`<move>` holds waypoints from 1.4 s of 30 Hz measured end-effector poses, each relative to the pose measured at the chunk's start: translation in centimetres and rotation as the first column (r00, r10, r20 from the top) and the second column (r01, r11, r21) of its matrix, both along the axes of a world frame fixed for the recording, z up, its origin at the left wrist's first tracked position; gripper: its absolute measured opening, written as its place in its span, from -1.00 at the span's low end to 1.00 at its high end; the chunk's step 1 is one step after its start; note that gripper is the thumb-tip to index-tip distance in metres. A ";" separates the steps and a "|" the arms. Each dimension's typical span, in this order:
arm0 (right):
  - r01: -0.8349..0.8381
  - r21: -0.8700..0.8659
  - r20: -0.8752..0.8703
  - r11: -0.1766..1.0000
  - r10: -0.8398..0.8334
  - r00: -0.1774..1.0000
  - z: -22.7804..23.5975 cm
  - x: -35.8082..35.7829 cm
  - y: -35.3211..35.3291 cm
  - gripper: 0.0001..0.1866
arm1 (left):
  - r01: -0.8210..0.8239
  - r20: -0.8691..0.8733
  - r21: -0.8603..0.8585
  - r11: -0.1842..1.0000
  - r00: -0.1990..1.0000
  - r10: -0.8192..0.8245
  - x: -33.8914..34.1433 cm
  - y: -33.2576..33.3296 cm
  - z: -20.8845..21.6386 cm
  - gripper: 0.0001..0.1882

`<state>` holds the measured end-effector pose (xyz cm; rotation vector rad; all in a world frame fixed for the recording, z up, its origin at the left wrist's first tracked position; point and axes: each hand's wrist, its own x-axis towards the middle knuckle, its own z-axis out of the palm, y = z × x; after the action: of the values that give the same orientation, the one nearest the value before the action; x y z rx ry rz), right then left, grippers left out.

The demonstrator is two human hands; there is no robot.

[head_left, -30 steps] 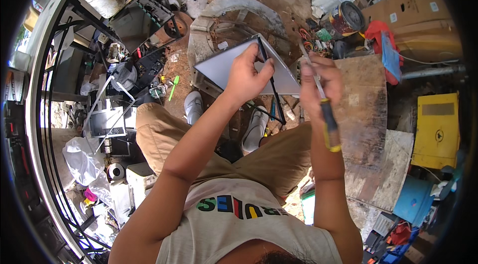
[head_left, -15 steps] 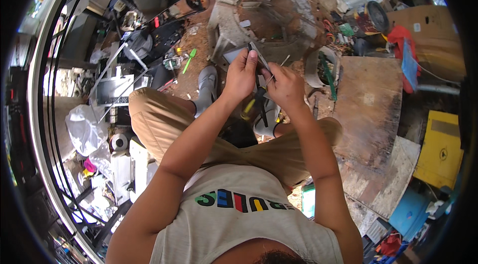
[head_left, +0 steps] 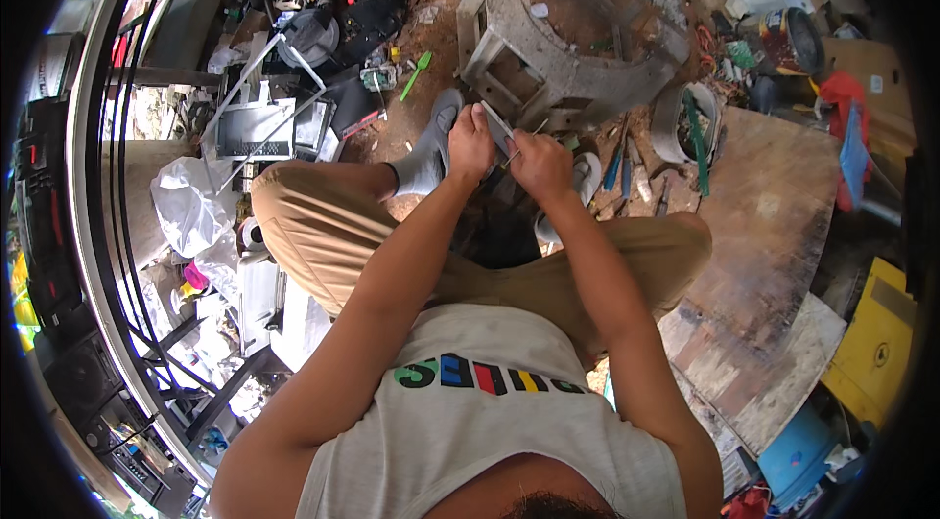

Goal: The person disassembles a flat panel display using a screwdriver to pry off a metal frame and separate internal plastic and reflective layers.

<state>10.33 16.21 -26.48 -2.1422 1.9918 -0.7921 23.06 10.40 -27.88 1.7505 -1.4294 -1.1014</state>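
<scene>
My left hand (head_left: 472,144) is closed on a thin, flat grey piece (head_left: 497,127), with the thumb along its side. Its exact kind I cannot make out. My right hand (head_left: 541,166) is closed at the right side of the same piece, its fingers pressed against it. A slim, rod-like thing (head_left: 544,126) sticks up by the right-hand knuckles; most of it is hidden. Both hands are held close together above my feet, between my bent knees. Just beyond them stands a round, dirty grey frame (head_left: 480,47) with square openings.
Right of my feet lie several hand tools (head_left: 619,162) beside a pale round tub (head_left: 676,122). A worn wooden board (head_left: 774,196) is at the right, near a yellow panel (head_left: 874,343). Left are a bright green tool (head_left: 416,74), a metal rack (head_left: 83,225) and piled scrap.
The view has shifted, so the surroundings sit farther right. The flat piece is turned more edge-on between my hands. A yellow-and-black thing below my hands no longer shows.
</scene>
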 end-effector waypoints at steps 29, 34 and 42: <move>0.047 -0.586 0.141 0.809 0.045 0.989 22.8 -4.5 2.9 -0.86 | 0.191 -0.975 0.080 0.978 0.219 0.037 -2.0 2.7 28.0 -0.56; -0.185 -0.738 -0.166 0.649 0.090 0.982 27.3 -5.8 2.4 -0.81 | 0.360 -0.979 0.020 0.933 0.195 -0.054 -0.4 1.0 32.1 -0.53; -0.275 -0.760 -0.284 0.589 0.079 0.955 29.2 -8.1 3.3 -0.79 | 0.452 -0.911 -0.020 0.892 0.359 -0.203 -1.2 0.7 34.5 -0.67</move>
<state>2.24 19.54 2.72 -2.9480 1.5888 -1.7348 21.83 11.10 6.67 0.6337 -0.9252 -2.0869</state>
